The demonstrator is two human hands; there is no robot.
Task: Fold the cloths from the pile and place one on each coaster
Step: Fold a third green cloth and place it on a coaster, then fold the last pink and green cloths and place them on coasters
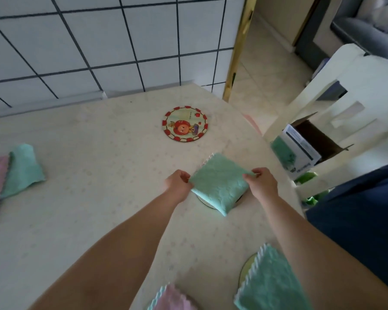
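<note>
Lying around on the counter (81, 198) are a bare round coaster (185, 123) farther back, a cloth pile (14, 175) at the left, and two covered coasters nearby. A white chair (336, 121) is seen at the right. A folded green cloth (220, 183) is pinched by the left hand (179, 184) and right hand (263, 183) at opposite corners. It is held over a coaster, turned like a diamond.

Folded green cloth (218, 185) over a coaster (203, 201), red-rimmed coaster (185, 123) bare
</note>
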